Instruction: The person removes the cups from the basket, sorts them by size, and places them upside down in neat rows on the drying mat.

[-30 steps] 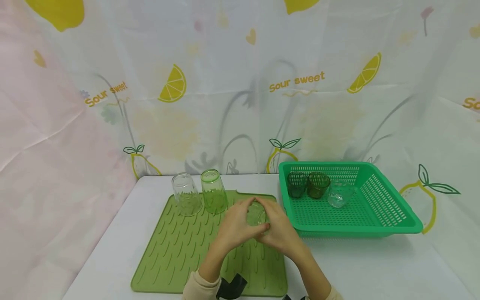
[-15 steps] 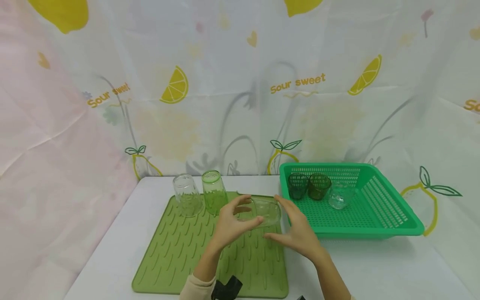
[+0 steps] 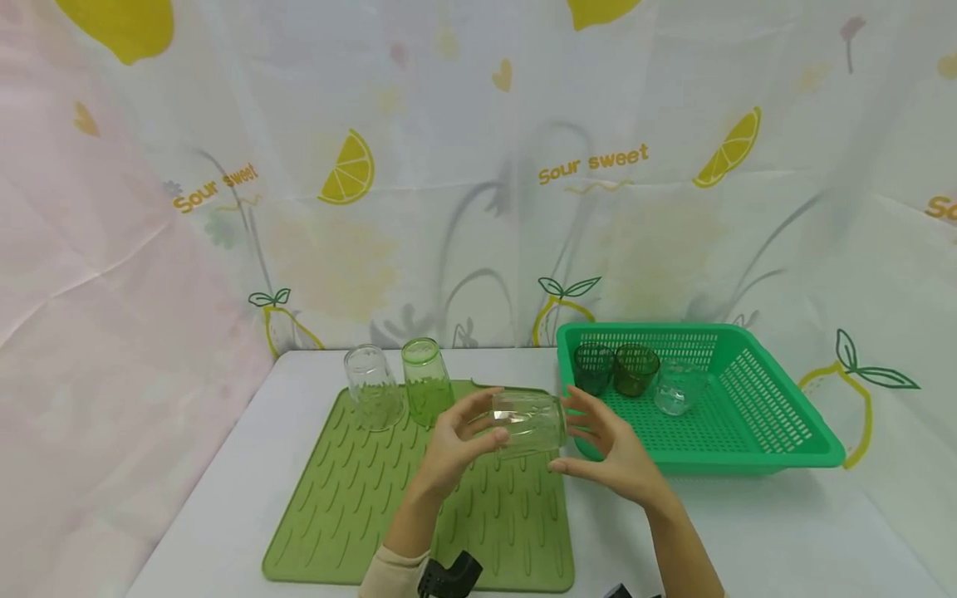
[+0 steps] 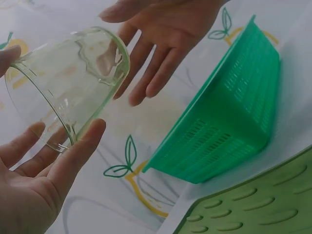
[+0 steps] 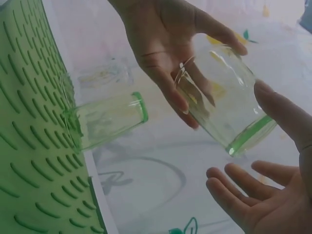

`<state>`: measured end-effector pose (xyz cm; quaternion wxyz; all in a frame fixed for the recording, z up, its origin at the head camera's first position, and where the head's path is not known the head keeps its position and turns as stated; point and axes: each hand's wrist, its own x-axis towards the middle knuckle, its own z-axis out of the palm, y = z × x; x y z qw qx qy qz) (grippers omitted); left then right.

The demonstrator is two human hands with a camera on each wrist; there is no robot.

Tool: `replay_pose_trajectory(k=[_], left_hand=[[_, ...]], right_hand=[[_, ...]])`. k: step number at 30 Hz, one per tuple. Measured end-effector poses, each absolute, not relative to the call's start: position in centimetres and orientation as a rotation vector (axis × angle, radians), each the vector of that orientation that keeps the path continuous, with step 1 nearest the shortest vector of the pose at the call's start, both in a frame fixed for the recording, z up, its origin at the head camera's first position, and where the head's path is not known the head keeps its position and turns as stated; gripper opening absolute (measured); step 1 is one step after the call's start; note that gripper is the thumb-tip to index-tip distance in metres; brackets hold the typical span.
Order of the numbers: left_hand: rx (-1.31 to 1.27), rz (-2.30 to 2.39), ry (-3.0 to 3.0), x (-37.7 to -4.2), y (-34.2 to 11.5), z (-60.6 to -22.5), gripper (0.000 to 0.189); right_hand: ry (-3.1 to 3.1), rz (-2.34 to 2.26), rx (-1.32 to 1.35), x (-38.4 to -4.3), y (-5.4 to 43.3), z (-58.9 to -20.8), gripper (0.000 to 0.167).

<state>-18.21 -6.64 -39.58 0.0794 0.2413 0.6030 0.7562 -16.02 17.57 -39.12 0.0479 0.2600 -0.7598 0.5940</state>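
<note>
A pale green-tinted glass (image 3: pixel 527 425) lies sideways in the air above the green drying mat (image 3: pixel 359 515). My left hand (image 3: pixel 452 448) holds it around its rim end, thumb on the near side and fingers on the far side. In the left wrist view, the rim of the glass (image 4: pixel 73 87) sits among those fingers. My right hand (image 3: pixel 613 457) is spread around the base end, its fingers extended; in the right wrist view, several fingers of the right hand (image 5: pixel 273 200) stand apart from the base. Whether its thumb touches the glass is unclear.
Upside down at the mat's back left stand a clear glass (image 3: pixel 372 390) and a green glass (image 3: pixel 428 389). On the right is a green plastic basket (image 3: pixel 710 457) with a dark green glass (image 3: pixel 593 370), a brownish glass (image 3: pixel 635 371) and a clear glass cup (image 3: pixel 676 390).
The glass has turned from pointing toward the camera to lying sideways, base to the right. My right hand has moved right and spread away from the glass; my left hand has kept its hold.
</note>
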Motion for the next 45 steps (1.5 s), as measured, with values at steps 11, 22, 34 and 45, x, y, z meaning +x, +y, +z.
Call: replay_pose_trajectory(k=[11,22,34,45], left_hand=[[0.771,2.334,1.742,-18.3,-6.8,-39.7,0.063],[0.743,2.331,1.731,-18.1,-6.9,-39.8,0.065],[0.742,2.189,1.926,-17.0,-8.0,-40.5,0.079],[0.265,1.978,2.531,-12.9,-11.7,-44.1,0.061]], right_hand=[[-2.301,1.918,0.833,-16.3,17.0,-38.9,0.076],[-2.228,1.997,0.877,-16.6,15.8,-38.4,0.067],[-2.213,2.051,0.787,-16.9,15.3,-38.4,0.062],[-2.389,1.928,0.583,-18.3,15.2,-38.6,0.063]])
